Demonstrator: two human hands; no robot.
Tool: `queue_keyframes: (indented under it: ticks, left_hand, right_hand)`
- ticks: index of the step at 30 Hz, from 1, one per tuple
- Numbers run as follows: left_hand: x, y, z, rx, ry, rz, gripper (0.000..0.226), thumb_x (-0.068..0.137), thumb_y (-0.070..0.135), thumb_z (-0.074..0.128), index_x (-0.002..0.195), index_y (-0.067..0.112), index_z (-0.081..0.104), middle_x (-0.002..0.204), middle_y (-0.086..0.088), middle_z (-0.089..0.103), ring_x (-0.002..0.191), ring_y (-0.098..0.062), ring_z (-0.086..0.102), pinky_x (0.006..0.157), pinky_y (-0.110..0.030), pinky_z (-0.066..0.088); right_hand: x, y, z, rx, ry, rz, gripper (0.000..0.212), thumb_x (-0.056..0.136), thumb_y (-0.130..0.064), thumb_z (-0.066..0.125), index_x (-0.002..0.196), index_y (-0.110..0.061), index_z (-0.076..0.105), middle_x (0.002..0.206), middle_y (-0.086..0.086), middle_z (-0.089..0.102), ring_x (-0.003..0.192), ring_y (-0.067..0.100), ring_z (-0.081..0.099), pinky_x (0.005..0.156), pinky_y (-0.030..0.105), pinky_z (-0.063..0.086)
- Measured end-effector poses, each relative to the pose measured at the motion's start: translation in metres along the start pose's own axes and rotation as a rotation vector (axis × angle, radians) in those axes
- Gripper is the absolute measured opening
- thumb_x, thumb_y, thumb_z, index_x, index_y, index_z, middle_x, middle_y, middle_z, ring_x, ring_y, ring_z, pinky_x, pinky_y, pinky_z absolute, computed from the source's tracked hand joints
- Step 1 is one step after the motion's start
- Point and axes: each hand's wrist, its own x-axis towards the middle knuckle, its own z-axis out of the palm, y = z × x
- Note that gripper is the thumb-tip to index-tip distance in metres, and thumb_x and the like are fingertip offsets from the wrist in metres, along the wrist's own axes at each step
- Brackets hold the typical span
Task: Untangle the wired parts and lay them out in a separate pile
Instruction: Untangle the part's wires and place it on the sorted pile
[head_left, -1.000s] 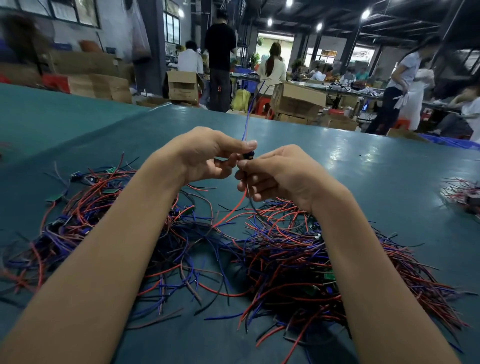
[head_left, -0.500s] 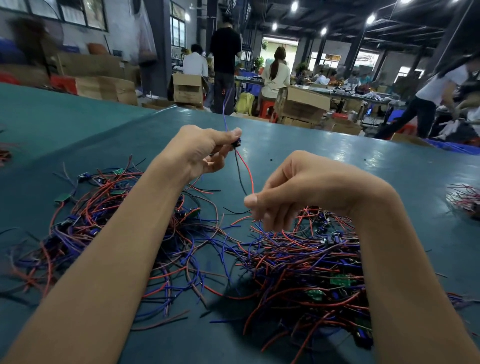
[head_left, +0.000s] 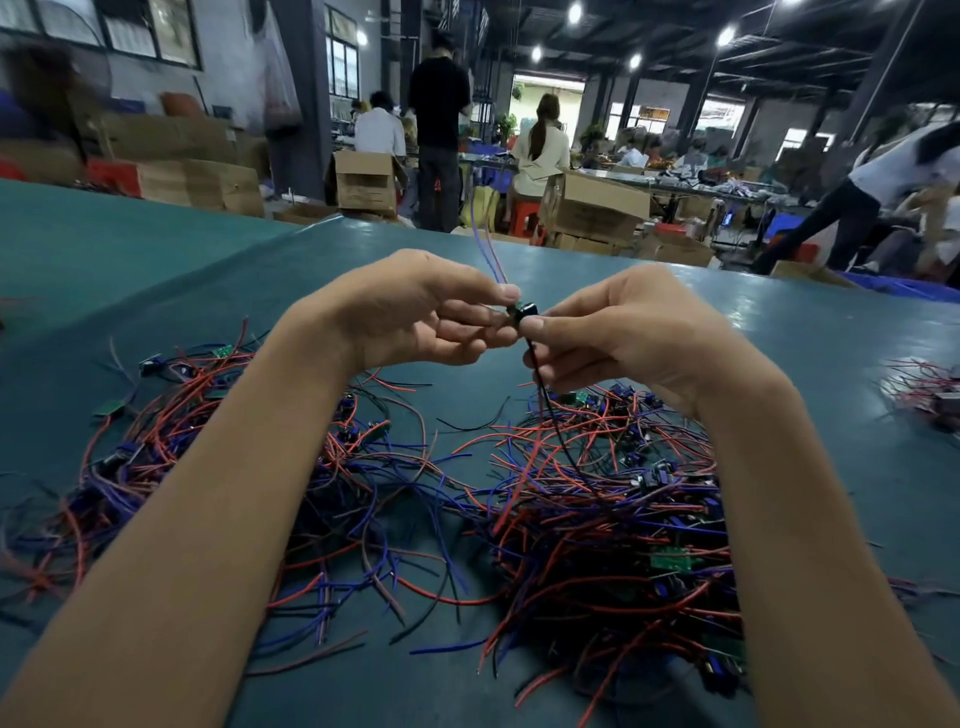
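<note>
Both hands are raised above the green table (head_left: 810, 364). My left hand (head_left: 415, 312) pinches a small black wired part (head_left: 521, 312) between thumb and forefinger; its blue and red wires stick upward. My right hand (head_left: 623, 327) pinches the same part from the right, and black and red wires hang from it down into the tangle. A dense tangled heap of red, blue and black wired parts (head_left: 613, 519) lies under my right forearm. A looser spread of wired parts (head_left: 156, 441) lies to the left, under and beyond my left forearm.
A smaller bunch of red wires (head_left: 930, 395) lies at the table's right edge. Cardboard boxes (head_left: 592, 208) stand beyond the far edge, and several people work in the background, one bending at the far right (head_left: 883, 197).
My right hand has risen from above the heap and joined my left hand at the small black part. My left hand has kept hold of the part throughout.
</note>
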Motion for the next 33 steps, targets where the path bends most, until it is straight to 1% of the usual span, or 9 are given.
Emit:
queue_keyframes:
  ticks: [2,4,8,11,15,22,26,29,33]
  left_hand:
    - [-0.003,0.001,-0.002,0.045,0.001,0.024,0.016,0.081,0.02,0.076,0.095,0.012,0.074,0.093,-0.013,0.076,0.087,-0.022,0.076,0.056,-0.022,0.056]
    - [-0.006,0.003,-0.003,0.07,-0.009,0.04,0.012,0.086,0.019,0.073,0.095,0.012,0.072,0.096,-0.016,0.077,0.088,-0.024,0.077,0.056,-0.022,0.056]
    - [-0.01,0.007,-0.004,0.093,-0.036,0.035,0.012,0.085,0.024,0.073,0.09,0.012,0.076,0.097,-0.016,0.077,0.091,-0.027,0.077,0.054,-0.022,0.057]
    - [-0.011,0.007,-0.008,0.148,-0.02,0.047,0.02,0.077,0.032,0.077,0.084,0.014,0.079,0.091,-0.009,0.077,0.087,-0.02,0.076,0.056,-0.02,0.055]
    - [-0.012,0.007,-0.014,0.143,-0.023,0.034,0.022,0.075,0.033,0.079,0.085,0.013,0.08,0.088,-0.006,0.076,0.075,-0.011,0.072,0.057,-0.017,0.051]
    - [-0.013,0.009,-0.016,0.136,-0.031,0.046,0.023,0.075,0.031,0.079,0.089,0.012,0.08,0.085,-0.003,0.074,0.074,-0.009,0.069,0.057,-0.016,0.05]
    - [-0.012,0.008,-0.017,0.059,-0.039,0.085,0.024,0.076,0.026,0.078,0.096,0.014,0.08,0.081,0.0,0.07,0.071,-0.007,0.065,0.052,-0.015,0.049]
    - [-0.01,0.007,-0.02,-0.017,-0.047,0.099,0.016,0.08,0.024,0.075,0.09,0.013,0.081,0.077,0.002,0.067,0.066,-0.005,0.063,0.051,-0.013,0.049]
    - [-0.01,0.007,-0.021,0.01,-0.033,0.088,0.02,0.076,0.033,0.08,0.081,0.014,0.08,0.072,0.003,0.067,0.06,-0.001,0.06,0.046,-0.011,0.046]
  right_hand:
    - [-0.002,0.0,-0.002,0.006,-0.028,-0.016,0.008,0.082,-0.005,0.078,0.088,0.0,0.076,0.088,0.025,0.075,0.065,0.022,0.071,0.067,0.034,0.064]
    - [-0.003,0.0,-0.004,0.011,-0.04,-0.043,0.008,0.08,0.001,0.078,0.087,-0.002,0.076,0.087,0.026,0.075,0.065,0.022,0.069,0.063,0.03,0.062]
    - [-0.004,0.001,-0.006,0.016,-0.089,-0.035,0.013,0.078,0.004,0.079,0.087,-0.004,0.076,0.083,0.026,0.072,0.069,0.026,0.07,0.07,0.037,0.064]
    - [-0.005,0.0,-0.007,0.025,-0.106,-0.013,0.015,0.077,0.005,0.079,0.088,-0.003,0.076,0.084,0.03,0.072,0.069,0.027,0.071,0.068,0.035,0.064]
    - [-0.005,-0.001,-0.009,0.073,-0.128,-0.006,0.022,0.077,0.005,0.078,0.098,0.0,0.072,0.078,0.02,0.075,0.064,0.025,0.072,0.063,0.032,0.061]
    - [-0.009,-0.005,-0.01,0.084,-0.143,0.001,0.026,0.079,0.006,0.076,0.104,0.002,0.07,0.086,0.025,0.075,0.066,0.025,0.073,0.064,0.032,0.062]
    - [-0.008,-0.006,-0.008,0.074,-0.148,0.004,0.031,0.085,0.009,0.07,0.113,-0.001,0.065,0.088,0.025,0.075,0.07,0.028,0.074,0.069,0.037,0.064]
    - [-0.008,-0.004,-0.007,0.106,-0.179,0.007,0.045,0.088,0.011,0.066,0.129,-0.001,0.055,0.089,0.027,0.075,0.073,0.033,0.074,0.072,0.038,0.064]
    - [-0.01,-0.003,-0.007,0.149,-0.248,0.013,0.053,0.088,0.012,0.065,0.136,-0.005,0.051,0.089,0.027,0.074,0.074,0.035,0.072,0.067,0.034,0.06]
